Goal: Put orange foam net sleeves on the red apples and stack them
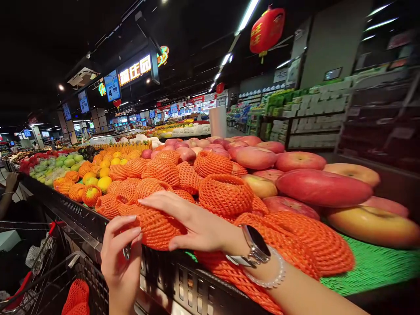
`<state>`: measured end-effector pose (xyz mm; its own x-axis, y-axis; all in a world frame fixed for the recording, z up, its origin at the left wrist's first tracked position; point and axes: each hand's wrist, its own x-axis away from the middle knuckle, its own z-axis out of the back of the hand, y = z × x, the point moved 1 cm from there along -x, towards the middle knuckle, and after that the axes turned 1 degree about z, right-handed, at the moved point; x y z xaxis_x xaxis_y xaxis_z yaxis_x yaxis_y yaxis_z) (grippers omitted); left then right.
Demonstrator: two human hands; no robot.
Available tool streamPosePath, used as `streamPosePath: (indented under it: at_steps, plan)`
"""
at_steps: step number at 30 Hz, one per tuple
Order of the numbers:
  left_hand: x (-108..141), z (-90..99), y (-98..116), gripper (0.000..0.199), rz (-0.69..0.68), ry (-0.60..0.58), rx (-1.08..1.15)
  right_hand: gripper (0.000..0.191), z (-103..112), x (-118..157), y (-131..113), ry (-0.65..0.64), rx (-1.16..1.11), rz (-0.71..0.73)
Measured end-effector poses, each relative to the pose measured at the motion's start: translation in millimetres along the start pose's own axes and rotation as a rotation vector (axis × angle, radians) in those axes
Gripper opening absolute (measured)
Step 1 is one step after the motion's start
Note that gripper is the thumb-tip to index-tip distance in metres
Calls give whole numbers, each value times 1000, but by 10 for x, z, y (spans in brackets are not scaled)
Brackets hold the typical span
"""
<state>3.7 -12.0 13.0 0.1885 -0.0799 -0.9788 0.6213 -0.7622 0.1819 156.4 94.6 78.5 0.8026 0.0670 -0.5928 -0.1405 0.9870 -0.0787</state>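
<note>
My right hand (193, 223), with a watch and a bead bracelet at the wrist, reaches in from the lower right. Its fingers are spread over an orange net-wrapped fruit (157, 227) at the front edge of the display, palm down on it. My left hand (121, 253) is upright just left of that fruit, fingers curved and apart, with a small dark metallic thing (127, 251) at its fingers that I cannot make out. Other net-wrapped fruits (225, 194) lie behind. Unwrapped red fruits (323, 187) are piled to the right.
A black crate wall (193, 284) runs along the display's front. A shopping cart (55, 280) with orange netting (77, 297) stands lower left. Another person's arm (9, 192) shows at the left edge. Yellow and green fruits (105, 183) lie farther left.
</note>
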Motion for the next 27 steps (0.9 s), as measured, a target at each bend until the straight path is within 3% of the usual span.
streamPosePath:
  at_steps: [5, 7, 10, 12, 17, 22, 24, 27]
  plan:
    - [164, -173, -57, 42, 78, 27, -32, 38, -34, 32, 42, -48, 109, -104]
    - [131, -196, -30, 35, 194, 148, 70, 35, -19, 45, 64, -7, 139, -94]
    - [71, -178, 7, 22, 358, 440, 273, 33, 23, 71, 94, 90, 173, -61]
    - [56, -138, 6, 16, 436, 479, 318, 34, 50, 88, 104, 150, 194, -41]
    - [95, -62, -26, 24, 629, 57, 126, 34, 79, 97, 84, 280, 225, -9]
    - [91, -135, 25, 26, 635, -347, 2, 33, 73, 72, 47, 313, 220, 42]
    - [100, -148, 33, 18, 642, -387, -9, 36, 67, 63, 40, 300, 199, 47]
    - [166, -137, 9, 34, 704, -369, 2, 42, 44, 55, 45, 278, 161, 64]
